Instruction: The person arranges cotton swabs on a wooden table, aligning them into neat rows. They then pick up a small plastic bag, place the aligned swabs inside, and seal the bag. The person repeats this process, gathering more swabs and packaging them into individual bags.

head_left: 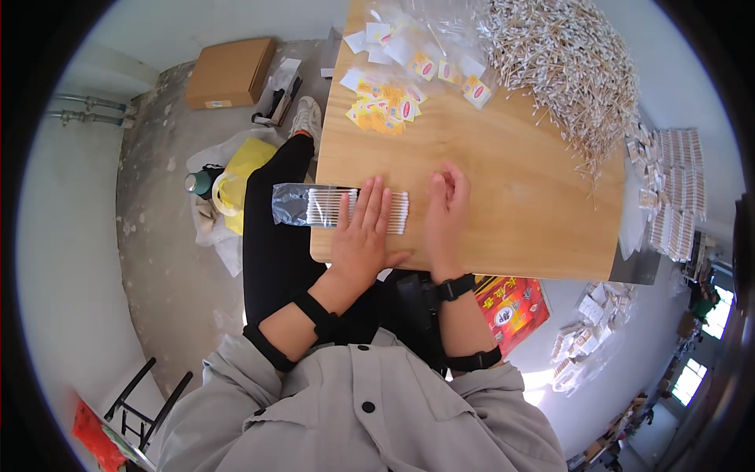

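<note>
A row of white-tipped cotton swabs (399,214) lies side by side near the table's front left corner. Their left part sits inside a clear plastic bag (289,206), whose end hangs past the table's left edge. Flat on top of the row and the bag's mouth, my left hand (362,240) has its fingers stretched out. My right hand (448,204) is just to the right of the swabs, apart from them, its fingers loosely curled and nothing visible in them.
Loose cotton swabs (566,63) form a big heap at the wooden table's (503,189) far right. Yellow and white cards (385,106) and small clear bags (425,59) lie at the far left. Bundled swabs (676,189) are stacked beyond the right edge. A yellow bag (250,169) stands on the floor.
</note>
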